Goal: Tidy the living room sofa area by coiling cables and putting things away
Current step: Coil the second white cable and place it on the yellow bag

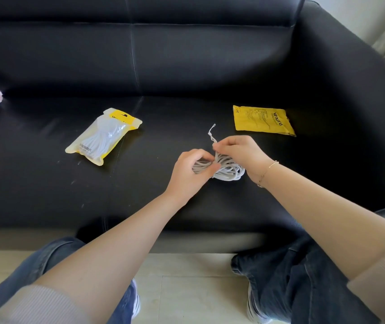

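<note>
While the left hand (190, 170) grips the coiled white cable (227, 168) over the sofa seat (163, 202), right-hand fingers (219, 146) pinch its tie; bagging in the empty yellow pouch (262, 120) remains.

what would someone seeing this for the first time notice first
Probably the two hands meeting mid-sofa over a coiled white cable: the left hand grips the bundle, the right hand pinches its loose end. Next, the yellow packets on the black sofa: a full one at left, a flat one at right.
</note>
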A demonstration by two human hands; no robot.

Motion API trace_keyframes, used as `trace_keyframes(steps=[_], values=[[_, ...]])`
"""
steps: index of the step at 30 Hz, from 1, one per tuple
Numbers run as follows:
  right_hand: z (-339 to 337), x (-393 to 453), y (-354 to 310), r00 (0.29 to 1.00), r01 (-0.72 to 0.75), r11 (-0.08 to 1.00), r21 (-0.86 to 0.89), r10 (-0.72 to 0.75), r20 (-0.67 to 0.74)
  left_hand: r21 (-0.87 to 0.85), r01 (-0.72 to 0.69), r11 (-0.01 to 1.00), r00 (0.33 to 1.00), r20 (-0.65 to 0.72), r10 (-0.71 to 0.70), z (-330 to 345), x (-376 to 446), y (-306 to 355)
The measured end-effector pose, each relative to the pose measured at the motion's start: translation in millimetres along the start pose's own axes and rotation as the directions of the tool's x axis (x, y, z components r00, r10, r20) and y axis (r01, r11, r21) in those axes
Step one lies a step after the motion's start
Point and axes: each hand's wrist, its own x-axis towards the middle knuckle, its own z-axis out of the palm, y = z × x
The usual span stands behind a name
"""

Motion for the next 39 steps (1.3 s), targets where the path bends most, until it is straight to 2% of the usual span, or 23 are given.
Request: trace_keyframes(steps=[6,10,12,17,20,22,26,29,33,39], values=[[13,-14,4,0.964,0.191,0.980,0.052,-0.178,-0.197,-0.010,-0.048,0.999,0.998,-0.037,0.047,1,3,3],[17,-23,2,0.926,0.298,0.950,0.094,-0.264,-0.270,0.182,-0.203,0.962,0.974,-0.060,0.217,-1,10,0],[15,-26,-1,0.909,0.339,0.938,0.080,-0.304,-0.286,0.225,-0.240,0.944,0.964,-0.058,0.259,-2,13,1],[18,-32,0,0.872,0.408,0.913,0.000,-0.390,-0.298,0.231,-0.184,0.955,0.982,-0.001,0.190,-2,12,-6],[19,-28,0,0.891,0.379,0.923,-0.067,-0.384,-0.243,0.255,-0.119,0.960,0.992,0.075,0.103,-2,11,-11],[18,-25,-1,0.938,0.291,0.957,-0.006,-0.286,-0.197,0.245,-0.082,0.966,0.994,0.094,0.060,-2,10,-10],[11,-19,-7,0.973,0.118,0.970,0.213,-0.070,-0.219,-0.001,0.113,0.994,0.992,0.064,-0.112,-4,11,1],[6,-20,-10,0.984,0.056,0.959,0.279,-0.005,-0.180,-0.090,0.139,0.986,0.989,0.059,-0.134,-7,11,4],[8,-23,-13,0.988,0.104,0.942,0.318,-0.062,-0.140,-0.047,0.098,0.994,0.995,0.019,-0.098,-5,12,3],[20,-35,1,0.917,0.348,0.935,0.070,-0.324,-0.234,0.121,-0.081,0.989,0.997,-0.003,0.082,-4,7,1]])
